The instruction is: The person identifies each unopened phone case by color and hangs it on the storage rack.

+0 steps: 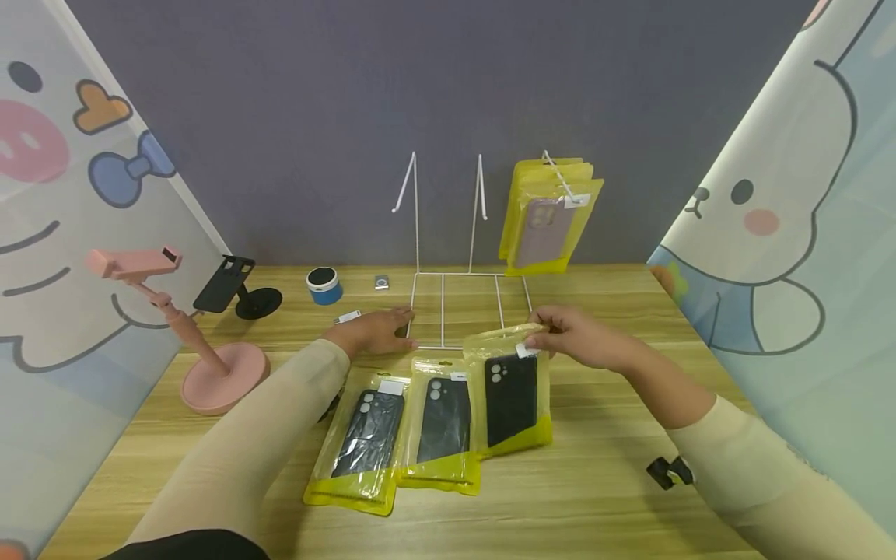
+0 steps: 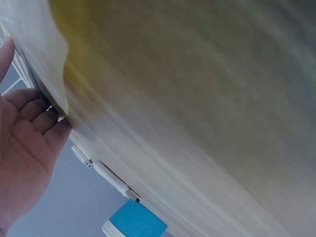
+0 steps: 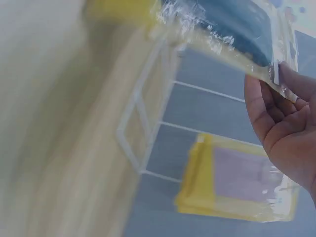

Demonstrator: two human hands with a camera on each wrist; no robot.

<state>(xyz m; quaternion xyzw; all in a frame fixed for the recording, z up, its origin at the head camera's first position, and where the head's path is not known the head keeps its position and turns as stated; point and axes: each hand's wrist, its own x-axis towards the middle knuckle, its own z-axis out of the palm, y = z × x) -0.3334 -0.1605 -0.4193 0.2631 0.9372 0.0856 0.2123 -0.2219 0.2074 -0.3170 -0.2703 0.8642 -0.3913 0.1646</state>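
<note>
Head view shows my right hand [image 1: 581, 337] pinching the top edge of a yellow-backed phone case packet [image 1: 509, 397] by its white label, fingers curled over the clear film. That packet holds a black case and lies at the right end of a row of three on the wooden counter [image 1: 602, 482], its top raised toward the hand and its lower edge overlapping the middle packet [image 1: 445, 424]. The left packet [image 1: 364, 439] lies beside that one, tilted a little.

My left hand [image 1: 374, 330] rests flat on the counter with fingers straight, holding nothing, its fingertips touching the front left corner of the white wire display rack [image 1: 467, 299]. It lies just beyond the tops of the left and middle packets and well apart from the packet my right hand grips.

On the rack's right hook hangs a bunch of yellow packets [image 1: 549, 216], the front one with a pale purple case. Right wrist view shows the gripped packet [image 3: 232, 37] against my fingers [image 3: 276, 106], though blurred
</note>
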